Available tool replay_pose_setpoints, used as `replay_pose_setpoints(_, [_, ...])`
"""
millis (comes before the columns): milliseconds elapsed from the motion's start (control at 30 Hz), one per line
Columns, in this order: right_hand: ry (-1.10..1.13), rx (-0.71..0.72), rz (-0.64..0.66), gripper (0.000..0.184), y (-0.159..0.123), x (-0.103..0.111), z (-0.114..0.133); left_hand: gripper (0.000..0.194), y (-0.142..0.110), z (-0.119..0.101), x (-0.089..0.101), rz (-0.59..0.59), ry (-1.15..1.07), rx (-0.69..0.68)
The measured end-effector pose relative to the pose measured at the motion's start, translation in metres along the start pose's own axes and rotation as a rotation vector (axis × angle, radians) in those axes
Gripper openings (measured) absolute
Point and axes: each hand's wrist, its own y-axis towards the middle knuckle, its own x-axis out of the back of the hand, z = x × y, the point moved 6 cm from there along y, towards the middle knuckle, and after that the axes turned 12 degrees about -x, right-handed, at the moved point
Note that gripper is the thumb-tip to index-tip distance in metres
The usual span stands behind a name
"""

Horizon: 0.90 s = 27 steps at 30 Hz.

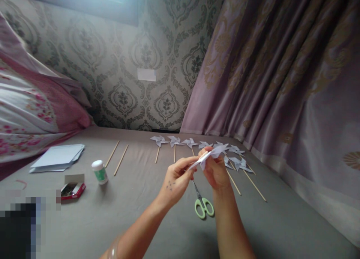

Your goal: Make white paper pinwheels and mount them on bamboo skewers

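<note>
A white paper pinwheel [218, 151] is held up between both hands, seen nearly edge-on. My left hand [177, 178] pinches its left edge between thumb and fingers. On the other side my right hand [215, 170] grips it close to the middle, with a pale stick end showing by the fingers. Whether a full stick is attached is hidden by the hands. Below them, green-handled scissors [204, 207] lie on the grey sheet, blades pointing away and partly covered. Several finished pinwheels on sticks, one of them a pinwheel [174, 141], lie in a row behind the hands.
Two bare wooden sticks [121, 160] lie left of the row. Nearer stand a white-and-green bottle [99, 172] and an open red box [73, 189] of small dark pieces. A paper stack [57, 157] is at far left. Curtains [253, 82] hang along the right.
</note>
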Motion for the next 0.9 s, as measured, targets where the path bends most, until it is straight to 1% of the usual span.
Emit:
replay_pose_setpoints(67, [-0.036,-0.004,-0.087,0.028,0.002,0.005,-0.004,0.020,0.002,0.003,0.004,-0.031,0.011,0.015])
replay_pose_setpoints(167, [-0.080,-0.007,-0.178,0.027,0.003,0.009,-0.009,0.026,0.004,0.009,0.011,-0.075,0.029,0.039])
replay_pose_setpoints(233, [-0.116,-0.017,-0.191,0.026,0.004,0.007,-0.012,0.029,0.005,0.013,0.013,-0.092,0.028,0.063])
replay_pose_setpoints(367, [-0.178,-0.031,-0.176,0.023,0.005,0.004,-0.014,0.032,0.005,0.025,0.017,-0.098,-0.008,0.112])
replay_pose_setpoints(500, [-0.161,-0.050,-0.186,0.024,0.006,0.004,-0.019,0.033,0.004,0.035,0.020,-0.090,-0.062,0.135])
replay_pose_setpoints(700, [-0.141,-0.080,-0.222,0.024,0.006,0.004,-0.023,0.031,0.005,0.039,0.021,-0.102,-0.116,0.147])
replay_pose_setpoints(900, [-0.104,-0.065,-0.286,0.027,0.004,0.003,-0.020,0.030,0.004,0.042,0.020,-0.117,-0.167,0.166])
